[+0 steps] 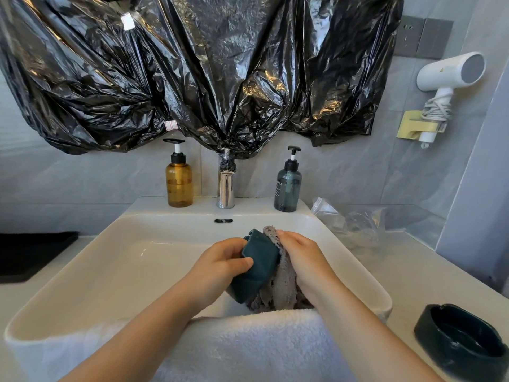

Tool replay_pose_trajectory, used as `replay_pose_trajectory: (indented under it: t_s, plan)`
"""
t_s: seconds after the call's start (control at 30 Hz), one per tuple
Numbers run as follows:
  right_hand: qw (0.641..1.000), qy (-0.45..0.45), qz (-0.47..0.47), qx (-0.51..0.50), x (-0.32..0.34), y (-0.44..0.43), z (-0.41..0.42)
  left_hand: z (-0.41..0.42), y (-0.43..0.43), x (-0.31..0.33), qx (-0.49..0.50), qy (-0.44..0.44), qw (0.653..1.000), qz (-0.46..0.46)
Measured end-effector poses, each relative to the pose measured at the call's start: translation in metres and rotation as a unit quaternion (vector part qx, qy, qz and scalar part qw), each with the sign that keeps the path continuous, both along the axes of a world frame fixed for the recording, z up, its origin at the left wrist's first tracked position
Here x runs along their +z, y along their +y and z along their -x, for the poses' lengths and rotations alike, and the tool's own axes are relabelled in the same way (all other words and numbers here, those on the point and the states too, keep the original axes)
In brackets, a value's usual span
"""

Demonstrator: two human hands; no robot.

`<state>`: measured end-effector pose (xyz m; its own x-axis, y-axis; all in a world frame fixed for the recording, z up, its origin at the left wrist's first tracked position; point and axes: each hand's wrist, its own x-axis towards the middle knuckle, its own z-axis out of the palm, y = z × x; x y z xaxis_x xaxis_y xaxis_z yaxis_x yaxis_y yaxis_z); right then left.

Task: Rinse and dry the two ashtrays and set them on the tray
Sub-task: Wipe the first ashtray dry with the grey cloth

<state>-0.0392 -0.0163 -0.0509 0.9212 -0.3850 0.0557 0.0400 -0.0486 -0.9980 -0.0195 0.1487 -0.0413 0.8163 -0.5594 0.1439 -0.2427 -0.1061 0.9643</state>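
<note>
Head: ashtray [259,261] in left grip [220,261], cloth [285,285] alongside

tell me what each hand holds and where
The left hand grips the teal ashtray by its left edge, thumb on its face. The right hand holds the grey cloth against it.

Fluffy grey cloth [283,288], glossy sink [115,260]
</note>
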Motion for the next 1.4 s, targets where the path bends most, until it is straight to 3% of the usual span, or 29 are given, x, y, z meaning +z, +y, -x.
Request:
replay_pose_trajectory:
  t_s: [0.07, 0.23, 0.5, 0.67, 0.97, 1.17, 1.4]
  plan:
    - [1.000, -0.008, 0.019, 0.021, 0.000, 0.004, 0.002, 0.000, -0.001, 0.002, -0.001, 0.046, 0.999, 0.023]
    - [0.993, -0.056, 0.100, 0.033, 0.004, 0.011, 0.009, -0.001, -0.001, 0.002, 0.061, 0.041, 0.997, 0.013]
    - [0.975, -0.089, 0.187, -0.080, 0.000, 0.004, 0.010, -0.002, -0.001, -0.001, 0.086, -0.003, 0.996, -0.035]
    - [0.949, -0.151, 0.274, -0.046, 0.001, 0.010, 0.011, -0.003, 0.002, -0.003, 0.057, -0.044, 0.995, -0.066]
    - [0.969, -0.085, 0.221, -0.071, 0.000, 0.003, 0.010, -0.002, 0.000, -0.005, 0.057, -0.073, 0.992, -0.086]
    - [0.950, -0.118, 0.284, -0.046, 0.001, 0.011, 0.010, -0.003, 0.001, -0.005, 0.073, -0.083, 0.989, -0.096]
    - [0.975, -0.063, 0.206, -0.049, 0.001, 0.001, 0.008, -0.002, 0.002, -0.004, 0.075, -0.076, 0.990, -0.092]
